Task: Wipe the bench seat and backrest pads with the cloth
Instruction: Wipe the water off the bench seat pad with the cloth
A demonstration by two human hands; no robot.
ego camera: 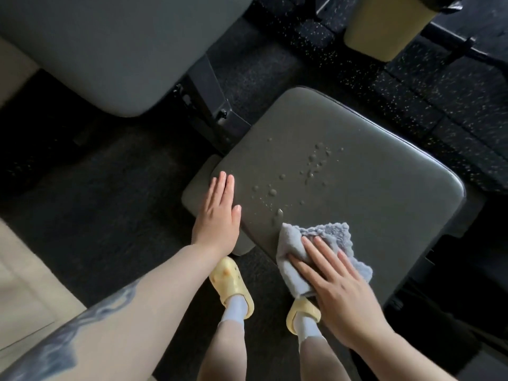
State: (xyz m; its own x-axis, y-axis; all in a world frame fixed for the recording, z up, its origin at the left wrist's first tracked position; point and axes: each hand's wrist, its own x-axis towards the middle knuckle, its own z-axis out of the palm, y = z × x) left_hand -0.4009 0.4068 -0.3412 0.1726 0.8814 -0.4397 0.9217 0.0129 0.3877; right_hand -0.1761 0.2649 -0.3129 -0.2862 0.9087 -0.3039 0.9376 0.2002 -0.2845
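The crumpled grey-blue microfibre cloth point(321, 251) is pressed flat against the near edge of the dark grey padded bench seat point(371, 171) by the right hand point(338, 281), fingers straight. Droplets point(313, 166) are seen unwiped mid-pad, so wiping looks barely begun. The left hand point(220, 210) rests flat, fingers together, at the left corner. The grey backrest pad point(110, 45) appears untouched.
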